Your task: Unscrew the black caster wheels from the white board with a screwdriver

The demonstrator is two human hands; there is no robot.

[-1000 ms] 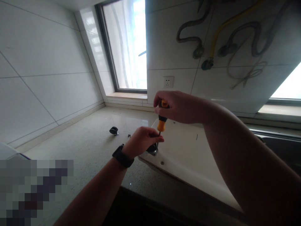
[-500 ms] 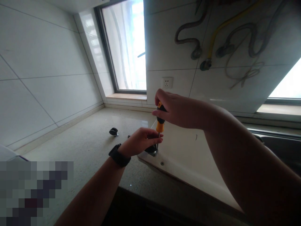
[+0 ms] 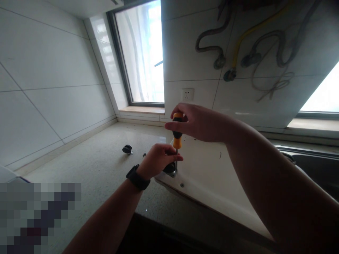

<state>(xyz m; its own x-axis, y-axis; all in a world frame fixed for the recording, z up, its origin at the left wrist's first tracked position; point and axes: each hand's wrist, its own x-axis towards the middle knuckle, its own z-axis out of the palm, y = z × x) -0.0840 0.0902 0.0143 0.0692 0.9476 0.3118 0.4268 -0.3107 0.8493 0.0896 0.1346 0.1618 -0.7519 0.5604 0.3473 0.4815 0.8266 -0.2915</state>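
A yellow and black screwdriver (image 3: 177, 131) stands almost upright, tip down. My right hand (image 3: 185, 120) is closed around its handle from above, the thumb lying across the black part. Lower down, my left hand (image 3: 161, 158) is closed on the metal shaft with thumb and fingers; a dark watch is on that wrist. The tip meets the metal plate of a black caster wheel (image 3: 168, 168), partly hidden by my left hand. This caster sits at the near left corner of a white panel with raised edges (image 3: 203, 169). A small hole (image 3: 182, 185) shows near the corner.
Another black caster (image 3: 127, 149) lies on the speckled countertop (image 3: 106, 173), left of my hands. Small dark pieces (image 3: 144, 154) are near it. A sink (image 3: 312, 173) is at the right. Behind are a window, a wall socket (image 3: 188, 94) and hoses (image 3: 212, 47).
My right hand has shifted slightly left and rolled, so more of the handle shows. The screwdriver is more upright. My left hand stays nearly in place at the shaft.
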